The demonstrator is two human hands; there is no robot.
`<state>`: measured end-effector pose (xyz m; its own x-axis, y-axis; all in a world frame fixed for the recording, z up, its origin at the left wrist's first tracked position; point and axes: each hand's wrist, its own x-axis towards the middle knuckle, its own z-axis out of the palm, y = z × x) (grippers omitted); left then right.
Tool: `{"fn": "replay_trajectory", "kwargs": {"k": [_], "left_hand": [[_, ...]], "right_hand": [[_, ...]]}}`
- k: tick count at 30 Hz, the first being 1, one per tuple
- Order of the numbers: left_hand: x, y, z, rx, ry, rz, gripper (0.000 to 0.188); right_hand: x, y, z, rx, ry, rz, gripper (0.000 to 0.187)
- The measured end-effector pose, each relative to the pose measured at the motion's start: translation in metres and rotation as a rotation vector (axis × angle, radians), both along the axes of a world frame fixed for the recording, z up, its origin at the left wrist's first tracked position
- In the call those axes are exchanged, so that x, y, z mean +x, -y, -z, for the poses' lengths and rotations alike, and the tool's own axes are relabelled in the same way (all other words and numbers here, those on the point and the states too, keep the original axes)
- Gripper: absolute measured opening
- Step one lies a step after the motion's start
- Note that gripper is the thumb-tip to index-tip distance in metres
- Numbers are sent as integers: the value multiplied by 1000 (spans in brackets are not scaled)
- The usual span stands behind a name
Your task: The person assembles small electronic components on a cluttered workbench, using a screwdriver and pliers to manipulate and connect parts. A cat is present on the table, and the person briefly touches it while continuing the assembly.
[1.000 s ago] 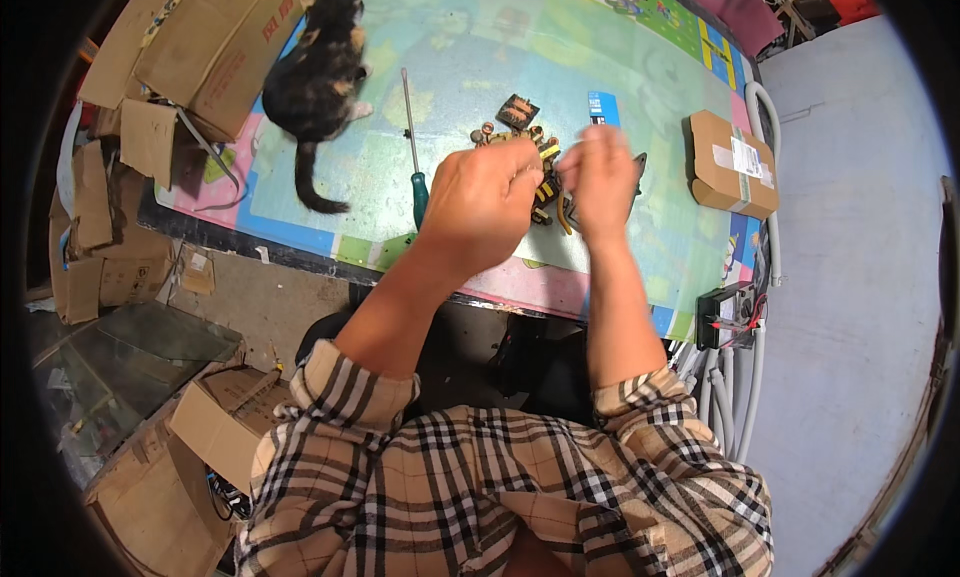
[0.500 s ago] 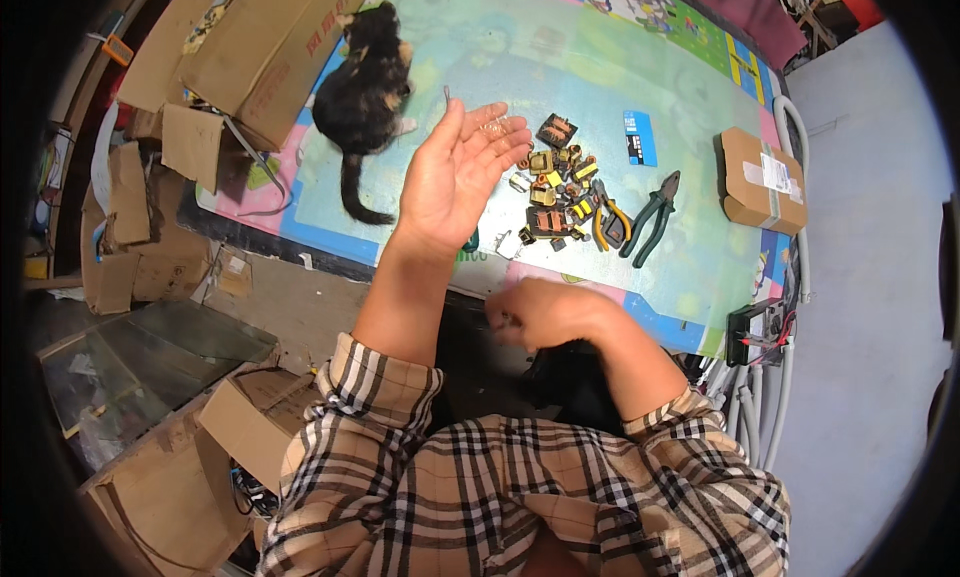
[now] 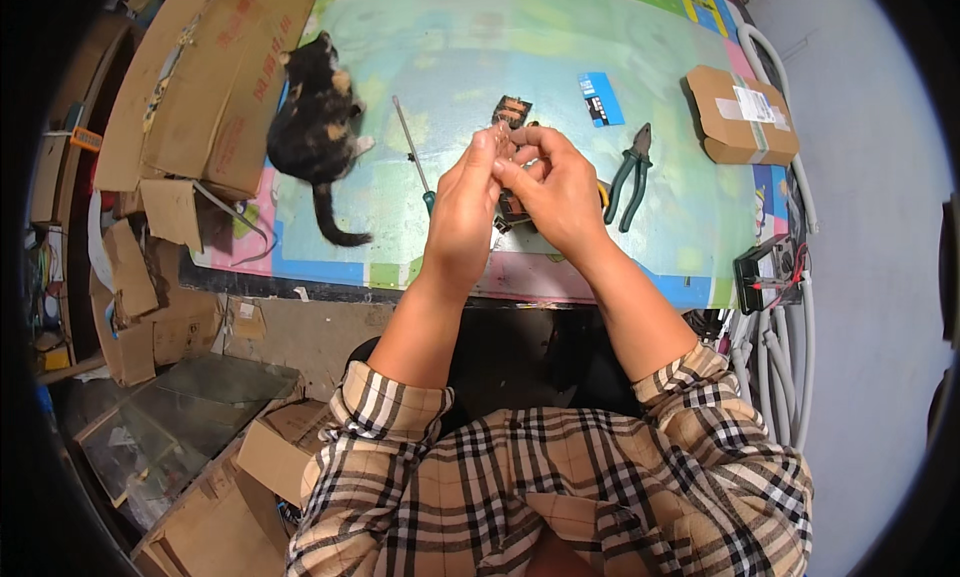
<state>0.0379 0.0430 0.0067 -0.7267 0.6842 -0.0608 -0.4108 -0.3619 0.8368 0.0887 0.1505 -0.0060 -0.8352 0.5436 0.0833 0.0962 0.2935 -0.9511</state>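
My left hand (image 3: pixel 460 217) is raised over the table edge, cupped around thin, shiny copper-coloured bits (image 3: pixel 503 140) that look like wire pieces. Against its palm and fingers rests my right hand (image 3: pixel 562 192), its fingers curled; whatever they pinch is hidden. Beyond the hands lies a black transformer (image 3: pixel 513 110) with copper windings. More small parts are largely covered by the hands. To the left is a screwdriver (image 3: pixel 410 142) with a green handle. On the right lie green-handled pliers (image 3: pixel 628 182), and a bit of a yellow handle (image 3: pixel 603 193) shows beside my right hand.
A calico cat (image 3: pixel 315 127) sits at the table's left, by a large open cardboard box (image 3: pixel 235 87). A blue card (image 3: pixel 600 99) lies farther back. A small cardboard box (image 3: pixel 740 117) and a black meter (image 3: pixel 765 275) with red leads are at the right edge.
My right hand has come up from below the table edge to meet the left. My left hand, open and palm up before, has curled. The view has shifted, uncovering the screwdriver.
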Motion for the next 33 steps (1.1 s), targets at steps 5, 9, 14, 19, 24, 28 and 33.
{"fn": "replay_trajectory", "kwargs": {"k": [5,9,14,19,24,28,33], "left_hand": [[8,-7,-1,-71,-106,48,58],[4,-4,-5,-98,35,46,55],[-2,4,-6,-235,36,49,46],[-9,19,-12,-425,-271,-217,34],[14,-8,-5,-604,-1428,-283,50],[9,0,11,-632,-1319,-135,51],[7,9,13,-759,-1059,18,41]], "right_hand": [[0,-8,4,-12,2,36,19],[-1,-18,11,11,24,37,14],[-4,-42,21,131,52,206,12],[-2,-58,15,-296,85,155,14],[-3,-34,14,-470,155,-88,10],[4,-30,12,-706,164,-332,7],[5,-34,15,-709,193,-381,3]]}}
